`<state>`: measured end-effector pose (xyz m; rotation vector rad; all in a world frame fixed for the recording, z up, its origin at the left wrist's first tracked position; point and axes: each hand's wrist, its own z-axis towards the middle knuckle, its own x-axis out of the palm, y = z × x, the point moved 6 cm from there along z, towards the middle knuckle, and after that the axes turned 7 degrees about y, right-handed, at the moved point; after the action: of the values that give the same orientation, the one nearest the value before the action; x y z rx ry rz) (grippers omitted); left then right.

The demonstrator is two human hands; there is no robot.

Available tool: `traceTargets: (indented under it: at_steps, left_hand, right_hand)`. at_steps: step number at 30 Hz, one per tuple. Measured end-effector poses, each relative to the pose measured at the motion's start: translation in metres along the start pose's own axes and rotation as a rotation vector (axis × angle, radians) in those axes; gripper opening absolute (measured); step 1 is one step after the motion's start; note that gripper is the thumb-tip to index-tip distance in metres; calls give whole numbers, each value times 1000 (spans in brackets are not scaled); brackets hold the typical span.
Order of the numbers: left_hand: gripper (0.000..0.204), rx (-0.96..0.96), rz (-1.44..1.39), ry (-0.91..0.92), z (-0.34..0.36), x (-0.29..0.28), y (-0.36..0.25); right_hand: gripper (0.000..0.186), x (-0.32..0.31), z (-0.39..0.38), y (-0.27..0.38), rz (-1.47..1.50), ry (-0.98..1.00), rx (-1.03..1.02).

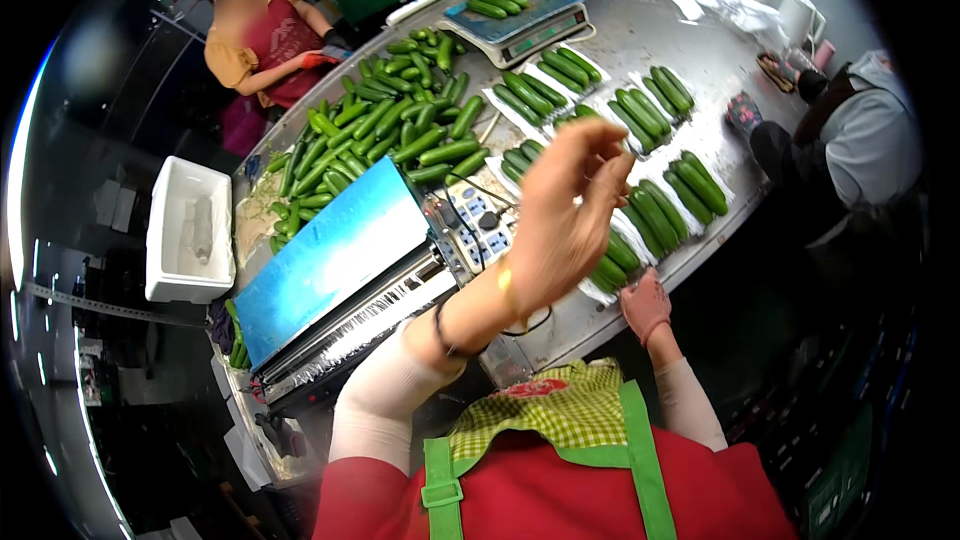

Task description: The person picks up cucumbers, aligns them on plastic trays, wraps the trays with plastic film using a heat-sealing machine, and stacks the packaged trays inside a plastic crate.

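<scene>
My bare left hand (565, 225) is raised over the packs of cucumbers, its fingers curled in toward the thumb. What it pinches, if anything, I cannot make out. My right hand (646, 307), in a pink glove, is closed at the table's near edge, right beside a pack of cucumbers (620, 252) on white backing. Whether it grips that pack is not clear. Several more packs, such as one with dark green cucumbers (697, 183), lie in rows beyond my hands. Left of my forearm stands a film wrapping machine (335, 255) with a blue top and a film roll.
Loose cucumbers (385, 125) are heaped on the metal table (640, 30). Behind them is a scale (515, 20) holding a few cucumbers. A power strip (480, 220) with cables lies by the machine. A white foam box (190, 230) stands left. Co-workers are across and at right.
</scene>
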<state>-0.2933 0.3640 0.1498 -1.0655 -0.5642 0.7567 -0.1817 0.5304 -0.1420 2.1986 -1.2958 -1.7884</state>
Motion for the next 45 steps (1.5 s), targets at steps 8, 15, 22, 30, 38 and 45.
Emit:
traceTargets:
  at_steps: [8,15,22,30,38,45]
  left_hand:
    - [24,-776,922,500,-24,-42,290]
    - [30,-743,935,417,-34,-57,308]
    - [24,-648,1147,590,-27,-49,314]
    - [25,-632,1187,685,-21,-49,306]
    - [34,-719,1085,637,-28,-52,287]
    - [34,-684,977,558,-41,-45,248]
  right_hand:
    - [34,-4,2,2,30,-2,32]
    - [37,-3,-3,-4,124,16,81]
    - [36,-8,-4,5,106,18,129]
    - [42,-3,4,-1,85,-50,123]
    - [42,24,10,-31,160,-236,-87]
    - [33,5,-17,-37,158,-385,-485]
